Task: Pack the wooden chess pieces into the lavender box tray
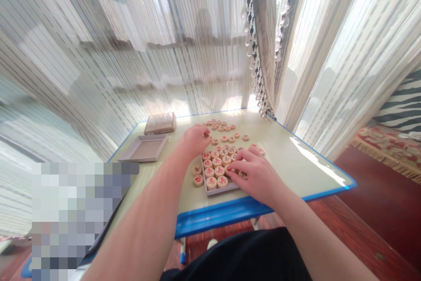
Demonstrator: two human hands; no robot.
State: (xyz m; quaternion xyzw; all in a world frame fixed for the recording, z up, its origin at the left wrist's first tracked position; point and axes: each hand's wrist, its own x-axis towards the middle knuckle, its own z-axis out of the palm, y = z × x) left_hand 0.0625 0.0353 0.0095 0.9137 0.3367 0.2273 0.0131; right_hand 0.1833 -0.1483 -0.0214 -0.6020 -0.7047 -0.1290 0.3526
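Observation:
Round wooden chess pieces with red and black characters [215,163] fill a shallow grey tray [219,190] near the front edge of a pale table. My left hand [194,139] reaches past the tray to the loose pieces [221,126] further back, its fingers pinched on one piece. My right hand [255,175] rests on the right side of the tray, fingers curled and pressing on the pieces there. Two pieces [198,175] lie on the table just left of the tray.
An empty grey box lid [143,148] lies at the left of the table [296,158], with a folded board or box [160,122] behind it. The table has a blue rim. Sheer curtains hang close behind and right. Red wooden floor and a rug lie to the right.

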